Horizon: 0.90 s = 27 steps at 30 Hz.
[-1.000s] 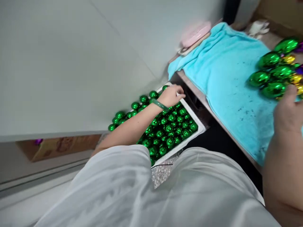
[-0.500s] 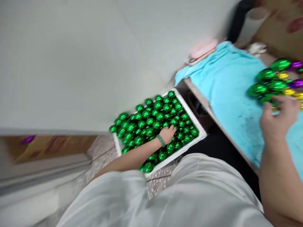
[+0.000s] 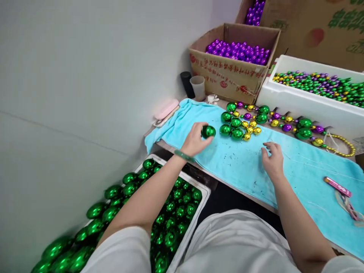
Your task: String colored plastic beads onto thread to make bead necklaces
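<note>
My left hand [image 3: 196,140], with a green bangle at the wrist, grips a shiny green ball [image 3: 209,131] over the left part of the turquoise towel [image 3: 241,170]. Just right of it lie several loose green balls [image 3: 231,132] and a cluster of small gold balls [image 3: 250,131]. Strung green, gold and purple beads [image 3: 284,123] run to the right, ending near a loop of gold beads [image 3: 348,142]. Above the towel's middle, my right hand [image 3: 273,156] has its fingers apart and curved, holding nothing. A white box of green balls [image 3: 170,216] stands below the table's left edge.
Behind the towel stand a cardboard box [image 3: 227,74] of purple beads and a white foam box [image 3: 307,102] of mixed beads. A cup [image 3: 198,88] and a pink case [image 3: 166,109] sit at the back left. A pink-handled cutter [image 3: 338,186] lies at right. A wall [image 3: 85,94] borders the left.
My left hand has come up out of the box of green balls to the towel with one ball. My right hand has moved away from the green balls on the towel. The view has turned right.
</note>
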{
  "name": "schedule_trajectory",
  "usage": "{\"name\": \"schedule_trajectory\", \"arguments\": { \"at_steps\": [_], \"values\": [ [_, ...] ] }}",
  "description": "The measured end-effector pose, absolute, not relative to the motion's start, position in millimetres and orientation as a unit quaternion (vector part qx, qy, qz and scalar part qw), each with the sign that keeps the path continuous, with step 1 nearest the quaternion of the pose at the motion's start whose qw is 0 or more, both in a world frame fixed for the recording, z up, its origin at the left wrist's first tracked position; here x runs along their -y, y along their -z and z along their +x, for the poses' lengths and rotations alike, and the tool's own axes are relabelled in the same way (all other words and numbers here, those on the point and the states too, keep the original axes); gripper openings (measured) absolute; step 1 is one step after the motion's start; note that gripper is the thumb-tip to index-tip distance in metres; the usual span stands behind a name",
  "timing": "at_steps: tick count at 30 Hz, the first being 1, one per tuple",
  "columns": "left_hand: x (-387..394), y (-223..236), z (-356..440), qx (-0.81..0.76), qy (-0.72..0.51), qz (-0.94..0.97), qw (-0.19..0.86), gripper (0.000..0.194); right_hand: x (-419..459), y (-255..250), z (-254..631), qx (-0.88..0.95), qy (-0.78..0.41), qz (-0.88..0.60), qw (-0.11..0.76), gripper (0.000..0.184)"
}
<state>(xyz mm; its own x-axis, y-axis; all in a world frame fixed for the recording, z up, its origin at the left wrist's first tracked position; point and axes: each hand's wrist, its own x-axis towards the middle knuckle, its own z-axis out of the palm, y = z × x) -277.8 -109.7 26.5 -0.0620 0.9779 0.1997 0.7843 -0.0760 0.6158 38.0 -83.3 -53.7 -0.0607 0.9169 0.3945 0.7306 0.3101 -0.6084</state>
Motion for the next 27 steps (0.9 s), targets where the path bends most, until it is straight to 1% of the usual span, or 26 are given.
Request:
{"name": "schedule_trajectory", "arguments": {
  "at_steps": [2,5,8,11,14,16,18,19,21,22,24,27],
  "values": [
    [62.2,-11.7,-279.6,-0.689,-0.333,0.615,0.191,0.044,85.3,64.3,43.4,0.719,-0.121,-0.58,0.364,0.025],
    [16.7,10.0,-283.8,-0.726,-0.314,0.544,0.279,0.044,86.8,81.4,46.3,0.721,-0.118,-0.576,0.366,0.025],
    [0.7,23.5,-287.7,-0.723,-0.296,0.553,0.291,0.046,87.0,96.8,44.2,0.726,-0.109,-0.577,0.358,0.026],
    [-2.3,20.4,-294.7,-0.713,-0.281,0.569,0.297,0.051,89.0,105.8,41.5,0.735,-0.087,-0.58,0.339,0.026],
    [-16.4,-11.1,-304.8,-0.712,-0.276,0.589,0.263,0.05,92.3,109.4,40.5,0.736,-0.082,-0.58,0.339,0.025],
    [-40.1,-48.3,-310.3,-0.711,-0.294,0.61,0.19,0.043,94.0,110.9,40.4,0.735,-0.08,-0.58,0.343,0.025],
    [-76.0,-91.7,-312.5,-0.702,-0.322,0.628,0.094,0.035,95.2,112.8,40.4,0.736,-0.078,-0.579,0.343,0.024],
    [-97.8,-112.9,-312.1,-0.693,-0.332,0.638,0.054,0.033,95.6,113.9,40.5,0.737,-0.076,-0.577,0.343,0.024],
    [-146.2,-148.5,-308.4,-0.677,-0.329,0.658,0.009,0.033,96.1,116.7,41.1,0.742,-0.067,-0.571,0.345,0.024],
    [-171.4,-161.1,-305.6,-0.676,-0.307,0.67,-0.003,0.034,96.0,118.5,41.8,0.745,-0.06,-0.566,0.348,0.024],
    [-220.4,-174.5,-299.2,-0.686,-0.221,0.693,-0.012,0.041,95.3,122.7,44.4,0.754,-0.041,-0.553,0.353,0.024],
    [-282.3,-168.6,-291.0,-0.687,-0.047,0.725,0.005,0.061,92.8,131.4,50.5,0.772,-0.018,-0.528,0.354,0.022]
  ]
}}
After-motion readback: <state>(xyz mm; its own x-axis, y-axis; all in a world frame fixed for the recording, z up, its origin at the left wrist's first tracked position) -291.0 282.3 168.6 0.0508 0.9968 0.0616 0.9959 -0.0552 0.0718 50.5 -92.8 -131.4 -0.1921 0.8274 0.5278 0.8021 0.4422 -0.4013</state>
